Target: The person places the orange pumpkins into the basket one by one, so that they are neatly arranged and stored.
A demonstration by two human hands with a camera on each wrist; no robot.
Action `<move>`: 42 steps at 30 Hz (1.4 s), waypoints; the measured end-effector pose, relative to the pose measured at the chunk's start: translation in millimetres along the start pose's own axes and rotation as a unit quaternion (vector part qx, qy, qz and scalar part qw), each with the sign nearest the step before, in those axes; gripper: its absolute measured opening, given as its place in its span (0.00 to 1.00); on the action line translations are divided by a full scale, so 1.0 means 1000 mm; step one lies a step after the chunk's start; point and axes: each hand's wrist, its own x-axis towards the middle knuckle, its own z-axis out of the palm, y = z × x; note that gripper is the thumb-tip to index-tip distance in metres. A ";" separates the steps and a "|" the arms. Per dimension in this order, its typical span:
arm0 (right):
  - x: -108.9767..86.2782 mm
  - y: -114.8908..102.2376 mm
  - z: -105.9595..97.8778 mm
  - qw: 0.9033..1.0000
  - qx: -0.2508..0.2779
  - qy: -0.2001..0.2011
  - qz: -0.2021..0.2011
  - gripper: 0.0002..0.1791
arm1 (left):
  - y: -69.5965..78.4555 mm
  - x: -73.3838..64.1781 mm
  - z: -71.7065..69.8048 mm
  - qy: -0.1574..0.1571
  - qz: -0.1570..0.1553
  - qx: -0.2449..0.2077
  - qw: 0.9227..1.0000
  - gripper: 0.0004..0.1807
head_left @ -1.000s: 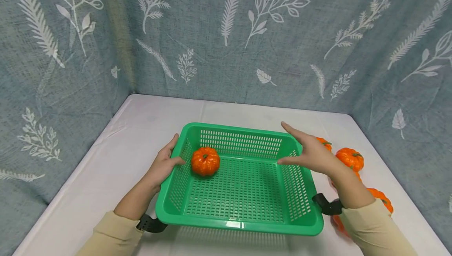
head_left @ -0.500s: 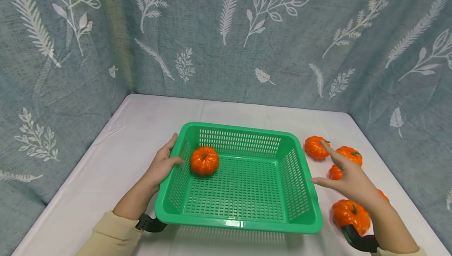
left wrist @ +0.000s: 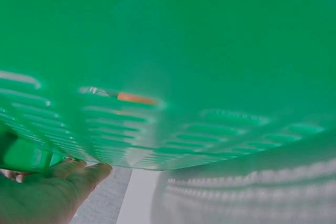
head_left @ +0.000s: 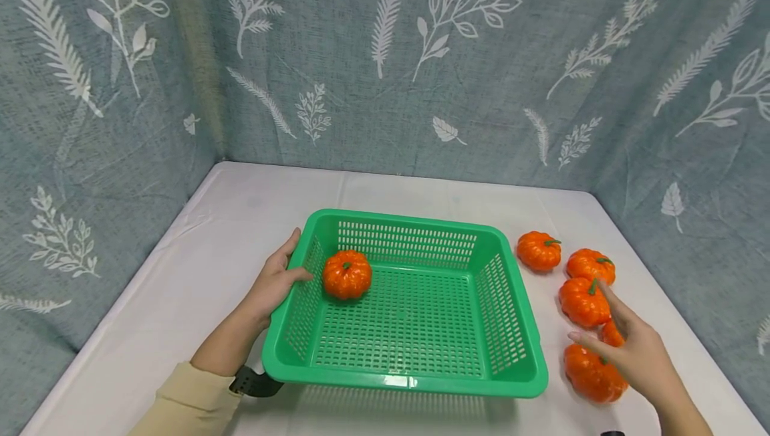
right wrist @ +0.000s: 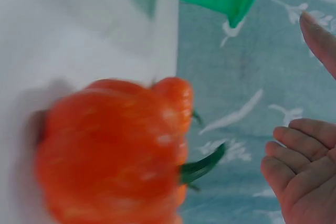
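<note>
A green plastic basket (head_left: pixel 403 386) with slotted walls stands in the middle of the head view. My left hand (head_left: pixel 277 289) grips its left rim, thumb over the edge and fingers along the outside; the left wrist view shows those fingers (left wrist: pixel 86 179) under the slotted wall. One small orange pumpkin (head_left: pixel 347 274) lies inside at the left. My right hand (head_left: pixel 640 349), thumb and fingers spread and holding nothing, hovers over the pumpkins right of the basket. Nearest to it are a front pumpkin (head_left: pixel 592 374) and another pumpkin (head_left: pixel 583 302); a third pumpkin (head_left: pixel 612 334) is partly hidden behind it.
Two more pumpkins, one (head_left: pixel 538 251) beside the basket's far right corner and one (head_left: pixel 591 266) farther right, lie on the white tablecloth (head_left: pixel 271 202). A grey-blue patterned curtain (head_left: pixel 361 115) closes off the back and both sides.
My right hand has moved from over the basket's right wall to the right and toward me, uncovering pumpkins there. The left hand and the basket stay in place.
</note>
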 end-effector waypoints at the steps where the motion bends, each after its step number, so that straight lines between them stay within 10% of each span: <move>1: -0.002 0.004 0.002 1.000 0.002 0.001 0.001 0.56 | 0.000 0.000 0.000 0.000 0.000 0.001 1.000 0.47; 25: -0.025 0.041 0.031 0.986 -0.028 -0.021 0.161 0.61 | 0.001 0.000 0.001 0.002 0.003 0.011 1.000 0.47; 42: -0.024 0.060 0.037 0.976 -0.044 -0.074 0.201 0.66 | 0.000 0.000 0.000 0.002 0.000 0.006 1.000 0.47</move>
